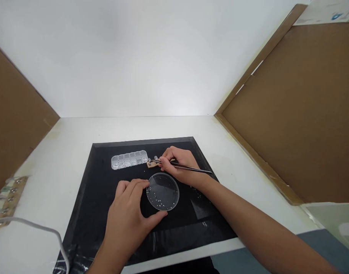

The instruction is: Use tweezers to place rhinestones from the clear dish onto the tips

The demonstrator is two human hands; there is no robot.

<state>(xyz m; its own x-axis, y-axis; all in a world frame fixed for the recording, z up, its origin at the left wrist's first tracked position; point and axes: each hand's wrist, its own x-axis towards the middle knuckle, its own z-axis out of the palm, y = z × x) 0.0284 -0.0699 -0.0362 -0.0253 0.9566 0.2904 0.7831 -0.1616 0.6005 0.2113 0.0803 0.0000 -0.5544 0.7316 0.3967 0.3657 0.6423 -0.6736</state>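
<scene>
Both hands were at work on the black mat (106, 213). My left hand (128, 217) cupped the rim of the clear dish (163, 191), thumb against its near edge and fingers curled round its far left side, steadying it. My right hand (178, 163) pinched a pair of tweezers (188, 167) shut between thumb and fingers, its tips pointing left at a small brown piece (151, 163) just beyond the dish; whether the tips gripped anything was too small to tell.

Tiny pale beads (160, 201) lay scattered in the dish, mostly toward its near side. I judged them very light, hard and slippery, apt to spring from the tips if squeezed hard, so each wanted a gentle hold across its middle. The dish looked thin and light, best held by its rim.

Left of the brown piece sat a clear divided box (129, 159). Around the mat lay the white counter (243, 152), with a white cable (34, 226) at its left.
</scene>
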